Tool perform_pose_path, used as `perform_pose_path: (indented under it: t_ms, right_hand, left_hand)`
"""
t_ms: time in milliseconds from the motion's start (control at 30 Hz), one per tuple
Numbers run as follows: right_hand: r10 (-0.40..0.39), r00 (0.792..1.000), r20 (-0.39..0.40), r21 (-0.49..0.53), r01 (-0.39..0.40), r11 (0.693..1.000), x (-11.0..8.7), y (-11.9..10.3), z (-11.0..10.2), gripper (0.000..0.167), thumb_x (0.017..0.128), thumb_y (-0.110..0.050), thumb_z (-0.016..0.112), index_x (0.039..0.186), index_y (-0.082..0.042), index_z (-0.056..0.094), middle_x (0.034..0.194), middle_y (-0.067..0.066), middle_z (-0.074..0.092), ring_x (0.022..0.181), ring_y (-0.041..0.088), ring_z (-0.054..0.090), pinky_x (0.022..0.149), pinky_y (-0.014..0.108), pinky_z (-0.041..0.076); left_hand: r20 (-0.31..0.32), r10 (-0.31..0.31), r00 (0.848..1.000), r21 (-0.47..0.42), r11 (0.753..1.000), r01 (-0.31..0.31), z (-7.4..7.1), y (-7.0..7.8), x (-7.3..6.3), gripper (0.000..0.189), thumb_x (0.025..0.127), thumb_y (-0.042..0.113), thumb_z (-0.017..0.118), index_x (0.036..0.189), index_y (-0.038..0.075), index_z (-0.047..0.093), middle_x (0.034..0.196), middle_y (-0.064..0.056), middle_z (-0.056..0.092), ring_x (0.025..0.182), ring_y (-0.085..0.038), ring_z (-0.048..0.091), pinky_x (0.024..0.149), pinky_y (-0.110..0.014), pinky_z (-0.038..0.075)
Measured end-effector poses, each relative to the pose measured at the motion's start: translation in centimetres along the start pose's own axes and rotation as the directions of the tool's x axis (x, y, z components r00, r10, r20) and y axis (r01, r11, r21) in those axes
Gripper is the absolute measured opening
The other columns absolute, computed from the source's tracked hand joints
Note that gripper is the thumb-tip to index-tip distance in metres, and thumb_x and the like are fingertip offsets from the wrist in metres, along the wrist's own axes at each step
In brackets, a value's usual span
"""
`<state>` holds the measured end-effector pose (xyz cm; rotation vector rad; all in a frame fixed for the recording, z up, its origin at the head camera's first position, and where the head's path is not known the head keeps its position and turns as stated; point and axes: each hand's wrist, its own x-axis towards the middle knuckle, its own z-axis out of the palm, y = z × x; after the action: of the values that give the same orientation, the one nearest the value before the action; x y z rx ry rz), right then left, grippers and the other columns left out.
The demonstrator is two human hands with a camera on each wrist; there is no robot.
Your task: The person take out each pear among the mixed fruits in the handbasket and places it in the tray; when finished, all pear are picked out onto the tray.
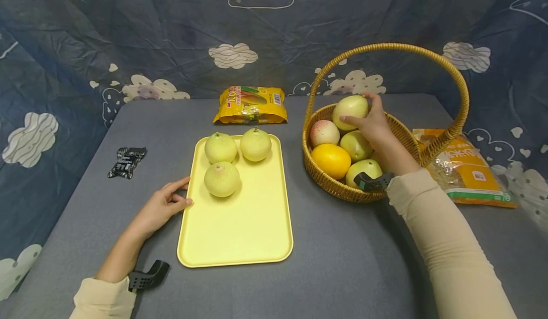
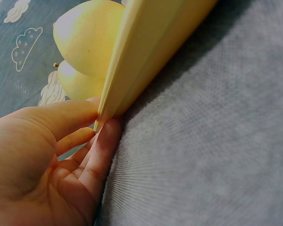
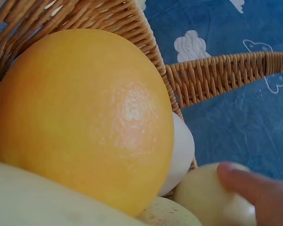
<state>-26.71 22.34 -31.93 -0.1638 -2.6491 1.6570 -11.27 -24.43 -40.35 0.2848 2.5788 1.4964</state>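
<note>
My left hand [image 1: 164,202] pinches the left rim of a yellow tray [image 1: 239,238]; in the left wrist view, the thumb and a finger [image 2: 107,141] lie on either side of that rim. Three round, pale green pear-like fruits [image 1: 221,179] sit toward the tray's far end. Over on the right, my right hand [image 1: 374,124] grips a smooth, pale green oval fruit [image 1: 351,109] at the far side of a wicker basket [image 1: 325,183]. Around it in the basket lie a peach [image 1: 324,133], a yellow-orange fruit [image 1: 331,161] and green fruits [image 1: 356,145]. My forearm hides part of the basket.
The basket's tall arched handle [image 1: 387,46] rises above my right hand. An orange food bag [image 1: 473,166] lies right of the basket. Behind the tray is a yellow candy bag [image 1: 251,105], and a small black packet [image 1: 127,162] lies at left on the grey table [image 1: 342,262].
</note>
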Motion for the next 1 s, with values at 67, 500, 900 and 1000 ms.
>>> perform_pose_path:
  t_ms: [67,500,900,1000]
  right_hand:
    - [-0.027,0.999,-0.017,-0.016,0.027,1.0,-0.1,-0.3,0.1,0.081,0.078,-0.028,0.07,0.138,-0.02,0.016,0.139,0.015,0.02,0.118,0.031,0.035,0.091,0.042,0.034]
    - [-0.195,0.98,0.029,-0.123,0.197,0.973,-3.8,-3.5,-0.9,0.083,0.073,-0.031,0.075,0.138,-0.022,0.023,0.126,0.015,0.03,0.108,0.028,0.038,0.079,0.039,0.04]
    - [-0.413,0.884,0.218,0.045,0.413,0.909,-9.4,-5.5,2.8,0.079,0.068,-0.007,0.079,0.132,-0.015,0.034,0.123,0.009,0.039,0.102,0.022,0.045,0.076,0.037,0.045]
    - [-0.441,0.85,0.287,0.082,0.437,0.896,-10.5,-5.3,4.3,0.078,0.068,-0.008,0.079,0.133,-0.013,0.035,0.127,0.008,0.037,0.103,0.024,0.045,0.078,0.04,0.045]
  left_hand:
    - [0.003,-0.005,1.0,-0.001,1.0,0.005,0.0,0.0,0.0,0.058,0.087,0.012,0.06,0.137,-0.001,0.034,0.117,-0.018,0.044,0.077,-0.008,0.056,0.068,-0.02,0.042]
    - [0.002,-0.016,1.0,-0.009,1.0,0.016,0.0,-0.1,0.2,0.059,0.086,0.012,0.061,0.137,0.0,0.034,0.119,-0.018,0.043,0.078,-0.009,0.057,0.068,-0.02,0.042]
    - [0.009,-0.017,1.0,-0.011,1.0,0.017,-0.1,-0.2,0.1,0.06,0.087,0.015,0.061,0.138,0.001,0.033,0.12,-0.018,0.043,0.079,-0.011,0.057,0.07,-0.021,0.042]
    - [0.009,-0.014,1.0,-0.007,1.0,0.014,-0.1,-0.2,0.1,0.06,0.087,0.015,0.061,0.138,0.0,0.033,0.12,-0.018,0.043,0.079,-0.011,0.057,0.07,-0.021,0.042]
